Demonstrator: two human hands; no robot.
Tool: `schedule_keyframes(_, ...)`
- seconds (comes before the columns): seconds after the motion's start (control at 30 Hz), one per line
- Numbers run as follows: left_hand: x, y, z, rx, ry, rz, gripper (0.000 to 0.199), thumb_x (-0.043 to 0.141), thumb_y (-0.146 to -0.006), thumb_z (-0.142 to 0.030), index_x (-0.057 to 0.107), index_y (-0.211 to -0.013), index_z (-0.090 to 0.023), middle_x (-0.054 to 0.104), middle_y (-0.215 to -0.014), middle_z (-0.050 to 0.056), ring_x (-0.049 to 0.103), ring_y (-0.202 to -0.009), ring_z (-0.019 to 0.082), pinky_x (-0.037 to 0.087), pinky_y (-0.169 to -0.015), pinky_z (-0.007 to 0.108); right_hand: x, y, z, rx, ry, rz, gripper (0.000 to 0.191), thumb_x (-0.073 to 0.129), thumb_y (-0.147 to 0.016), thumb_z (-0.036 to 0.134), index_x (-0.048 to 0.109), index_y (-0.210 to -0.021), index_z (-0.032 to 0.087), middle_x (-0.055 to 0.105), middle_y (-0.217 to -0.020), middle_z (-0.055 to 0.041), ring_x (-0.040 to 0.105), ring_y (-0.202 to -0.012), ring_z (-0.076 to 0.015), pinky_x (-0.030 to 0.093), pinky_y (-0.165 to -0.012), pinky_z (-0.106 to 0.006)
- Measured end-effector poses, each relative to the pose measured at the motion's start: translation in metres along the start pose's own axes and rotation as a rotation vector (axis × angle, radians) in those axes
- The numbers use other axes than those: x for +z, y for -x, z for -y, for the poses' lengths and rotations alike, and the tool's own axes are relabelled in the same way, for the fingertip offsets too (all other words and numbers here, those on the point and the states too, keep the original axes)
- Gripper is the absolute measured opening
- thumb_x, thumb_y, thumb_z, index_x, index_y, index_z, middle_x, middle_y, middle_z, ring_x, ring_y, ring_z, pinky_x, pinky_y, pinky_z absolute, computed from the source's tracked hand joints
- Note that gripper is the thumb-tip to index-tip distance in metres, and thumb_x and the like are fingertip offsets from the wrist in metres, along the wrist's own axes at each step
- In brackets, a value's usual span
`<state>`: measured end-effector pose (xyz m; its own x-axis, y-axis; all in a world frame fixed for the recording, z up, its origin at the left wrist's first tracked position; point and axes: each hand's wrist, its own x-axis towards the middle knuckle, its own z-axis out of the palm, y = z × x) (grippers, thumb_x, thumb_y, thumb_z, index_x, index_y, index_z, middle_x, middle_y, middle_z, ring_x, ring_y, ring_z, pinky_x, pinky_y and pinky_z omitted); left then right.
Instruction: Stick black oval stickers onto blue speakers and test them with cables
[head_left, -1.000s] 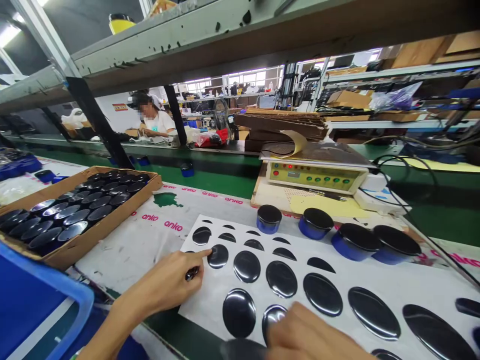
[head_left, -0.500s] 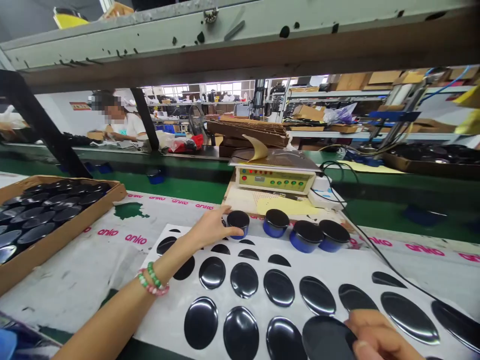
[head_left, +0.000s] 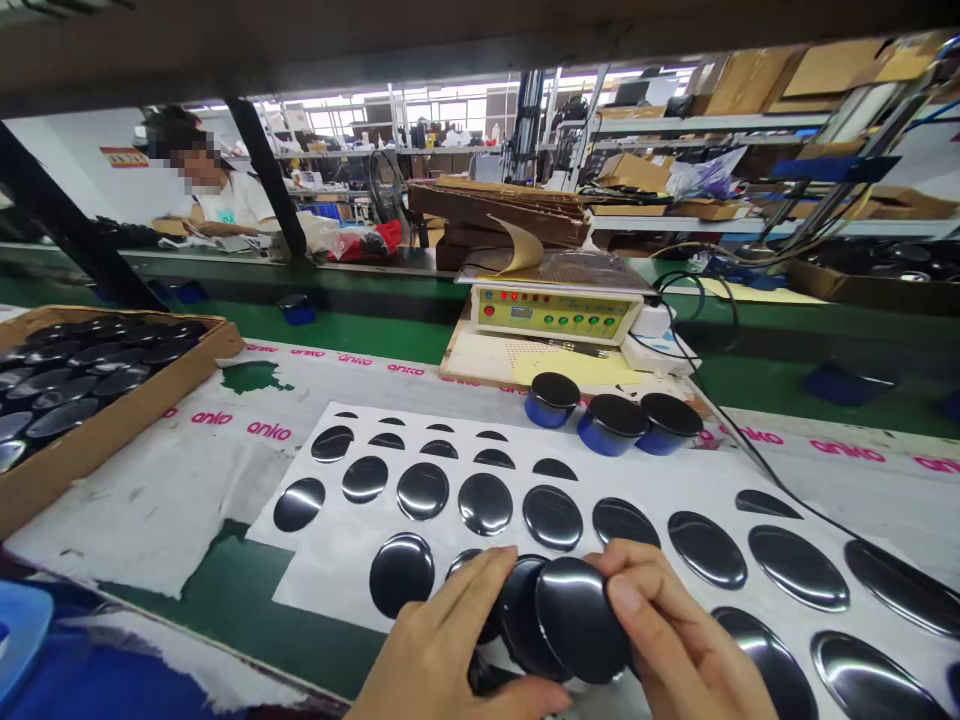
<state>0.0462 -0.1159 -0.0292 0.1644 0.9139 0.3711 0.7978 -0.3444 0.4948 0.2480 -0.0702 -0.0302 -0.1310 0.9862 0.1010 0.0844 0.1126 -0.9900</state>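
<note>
My left hand wraps round a dark round-topped piece at the bottom middle, its lower part mostly hidden by the fingers. Pinched in my right hand is a glossy black disc, which overlaps the top of that piece. Beneath both hands lies a white sheet bearing rows of glossy black ovals. Three blue cups with black tops stand along the sheet's far edge.
At the left is a cardboard box of black round pieces. A machine with buttons sits behind the cups, its cable running right. Blue cups rest on the green surface. A person is at the far left.
My left hand has taken the leftmost blue cup from the row and come back towards me. The right hand's disc has moved left, over the piece in my left hand. The view has tilted down.
</note>
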Motion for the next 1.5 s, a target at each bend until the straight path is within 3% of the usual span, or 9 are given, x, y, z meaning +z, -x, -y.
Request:
schedule_keyframes(0.13,0.025,0.011,0.003,-0.160,0.134,-0.029,0.092,0.084,-0.054,-0.052,0.043,-0.134,-0.028,0.068,-0.119,0.003,0.070,-0.098,0.023,0.061,-0.073,0.024,0.013,0.006,0.000,0.045,0.025,0.073,0.022,0.053,-0.091,0.041,0.064,-0.079,0.026,0.055,-0.096,-0.0028,0.059,-0.094,-0.0152,0.051,-0.078,-0.015)
schedule_keyframes(0.3,0.024,0.009,-0.002,-0.277,0.275,-0.009,0.092,0.089,-0.053,-0.036,0.045,-0.133,-0.033,0.071,-0.113,-0.002,0.072,-0.090,0.021,0.059,-0.081,0.025,0.017,0.008,0.002,0.075,0.061,0.055,0.023,0.053,-0.091,0.042,0.063,-0.078,0.025,0.054,-0.099,-0.0034,0.060,-0.090,-0.0151,0.052,-0.071,-0.015)
schedule_keyframes(0.57,0.023,0.012,-0.001,-0.240,0.323,0.007,0.089,0.085,-0.062,-0.035,0.038,-0.137,-0.036,0.070,-0.116,-0.003,0.071,-0.094,0.019,0.058,-0.081,0.022,0.036,0.013,0.015,0.088,0.045,-0.162,0.023,0.060,-0.085,0.041,0.059,-0.069,0.024,0.054,-0.095,-0.0019,0.057,-0.095,-0.0163,0.049,-0.076,-0.018)
schedule_keyframes(0.73,0.022,0.011,-0.001,-0.227,0.321,0.026,0.084,0.082,-0.066,-0.038,0.037,-0.137,-0.034,0.070,-0.116,-0.001,0.071,-0.093,0.020,0.059,-0.079,0.024,0.035,0.014,0.018,-0.007,0.149,-0.138,0.024,0.060,-0.086,0.036,0.057,-0.067,0.023,0.052,-0.093,-0.0033,0.058,-0.091,-0.0177,0.050,-0.073,-0.023)
schedule_keyframes(0.87,0.022,0.011,-0.001,-0.223,0.333,0.031,0.084,0.081,-0.068,-0.038,0.035,-0.138,-0.034,0.070,-0.115,0.000,0.071,-0.093,0.020,0.058,-0.080,0.025,0.036,0.015,0.019,-0.003,0.184,-0.174,0.024,0.059,-0.087,0.036,0.054,-0.068,0.023,0.051,-0.095,-0.0044,0.058,-0.092,-0.0196,0.050,-0.076,-0.029)
schedule_keyframes(1.03,0.021,0.011,-0.002,-0.243,0.322,0.035,0.082,0.081,-0.068,-0.039,0.037,-0.137,-0.035,0.071,-0.112,-0.002,0.072,-0.089,0.020,0.059,-0.079,0.024,0.037,0.016,0.017,-0.026,0.217,-0.158,0.025,0.057,-0.089,0.036,0.052,-0.069,0.022,0.051,-0.094,-0.0059,0.057,-0.094,-0.0218,0.049,-0.078,-0.033)
schedule_keyframes(1.33,0.023,0.012,-0.002,-0.247,0.295,0.042,0.077,0.074,-0.072,-0.048,0.038,-0.138,-0.032,0.074,-0.103,-0.002,0.073,-0.076,0.017,0.060,-0.073,0.021,0.037,0.015,0.017,-0.048,0.300,-0.152,0.024,0.054,-0.090,0.035,0.050,-0.070,0.023,0.051,-0.093,-0.0044,0.057,-0.093,-0.0191,0.051,-0.075,-0.029)
schedule_keyframes(1.4,0.021,0.012,-0.002,-0.187,0.249,0.034,0.076,0.066,-0.079,-0.052,0.030,-0.142,-0.031,0.073,-0.107,0.001,0.073,-0.080,0.018,0.060,-0.071,0.023,0.034,0.013,0.018,-0.095,0.381,-0.084,0.024,0.053,-0.090,0.034,0.048,-0.070,0.023,0.054,-0.087,-0.0033,0.059,-0.086,-0.0171,0.052,-0.070,-0.025)
schedule_keyframes(1.5,0.016,0.012,-0.004,-0.039,0.058,0.029,0.062,0.049,-0.090,-0.050,0.027,-0.145,-0.032,0.062,-0.127,0.010,0.073,-0.081,0.020,0.059,-0.060,0.025,0.021,0.007,0.022,-0.071,0.537,0.062,0.029,0.049,-0.091,0.041,0.044,-0.069,0.024,0.054,-0.065,0.0016,0.056,-0.057,-0.0133,0.048,-0.050,-0.022)
